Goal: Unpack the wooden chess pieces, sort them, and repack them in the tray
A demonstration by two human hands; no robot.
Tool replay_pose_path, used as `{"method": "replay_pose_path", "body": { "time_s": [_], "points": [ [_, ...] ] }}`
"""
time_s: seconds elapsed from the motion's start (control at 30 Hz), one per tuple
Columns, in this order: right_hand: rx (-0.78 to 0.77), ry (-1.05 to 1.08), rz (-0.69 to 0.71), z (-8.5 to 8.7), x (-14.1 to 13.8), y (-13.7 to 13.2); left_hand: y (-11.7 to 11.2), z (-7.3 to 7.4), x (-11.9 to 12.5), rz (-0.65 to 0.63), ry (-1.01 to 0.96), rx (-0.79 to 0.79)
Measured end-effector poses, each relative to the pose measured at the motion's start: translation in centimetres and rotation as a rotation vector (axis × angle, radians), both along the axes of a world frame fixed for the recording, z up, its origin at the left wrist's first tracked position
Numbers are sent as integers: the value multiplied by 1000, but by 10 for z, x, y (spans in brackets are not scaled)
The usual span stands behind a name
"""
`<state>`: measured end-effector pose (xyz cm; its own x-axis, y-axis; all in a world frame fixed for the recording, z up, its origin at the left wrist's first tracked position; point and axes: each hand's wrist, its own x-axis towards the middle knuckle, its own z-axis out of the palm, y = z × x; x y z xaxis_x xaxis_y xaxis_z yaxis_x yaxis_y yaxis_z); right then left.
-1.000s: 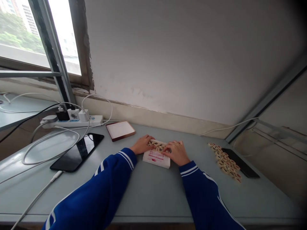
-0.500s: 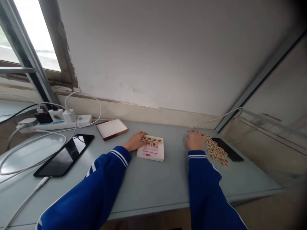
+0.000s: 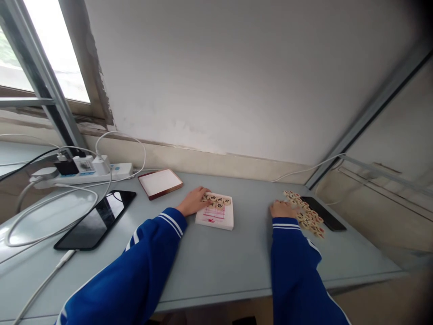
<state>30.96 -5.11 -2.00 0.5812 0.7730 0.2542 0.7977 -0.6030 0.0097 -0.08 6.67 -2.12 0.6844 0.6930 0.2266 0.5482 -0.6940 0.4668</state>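
Note:
A small white board [image 3: 214, 221] with a pink printed grid lies on the grey table [image 3: 209, 275]. Several round cream Chinese chess pieces [image 3: 216, 200] with dark characters stand in a cluster along its far edge. My left hand [image 3: 193, 201] rests on the table, fingertips touching that cluster. To the right, a loose pile of similar pieces [image 3: 306, 216] with black and red characters lies in a slanted strip. My right hand [image 3: 282, 209] is pressed against the pile's near left side, its fingertips partly hidden.
A black phone [image 3: 323, 213] lies beyond the pile. At left are a larger phone [image 3: 94, 220] and a white-topped, red-edged box [image 3: 160, 183]. A power strip [image 3: 84, 177] with chargers and white cables lies along the wall.
My right hand has gone from the board rightward to the pile of pieces. My left hand stays at the board, and the view has shifted slightly.

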Motion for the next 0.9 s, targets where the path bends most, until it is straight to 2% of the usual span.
{"method": "replay_pose_path", "body": {
  "time_s": [0.13, 0.23, 0.3, 0.4, 0.47, 0.53, 0.63, 0.77, 0.9],
  "points": [
    [-20, 15, 89, 6, -13, 8, 0, 0, 0, 3, 0, 1],
    [54, 88, 209, 10, -22, 14, 1, -2, 0, 1, 1, 2],
    [145, 225, 346, 12, -29, 18, 1, -2, 0, 1, -1, 6],
    [236, 492, 637, 17, -47, 20, 2, -3, 0, 3, -2, 11],
    [228, 595, 815, 21, -61, 19, 2, -3, 0, 5, -3, 9],
    [185, 601, 923, 24, -74, 17, 2, -3, 0, 7, -5, 7],
    [120, 491, 964, 25, -88, 15, 2, -4, 0, 18, -1, -2],
    [111, 314, 871, 25, -99, 13, 1, -4, 0, 31, -6, -8],
    [75, 265, 819, 24, -109, 12, 1, -3, 0, 32, -13, -13]
  ]
}}
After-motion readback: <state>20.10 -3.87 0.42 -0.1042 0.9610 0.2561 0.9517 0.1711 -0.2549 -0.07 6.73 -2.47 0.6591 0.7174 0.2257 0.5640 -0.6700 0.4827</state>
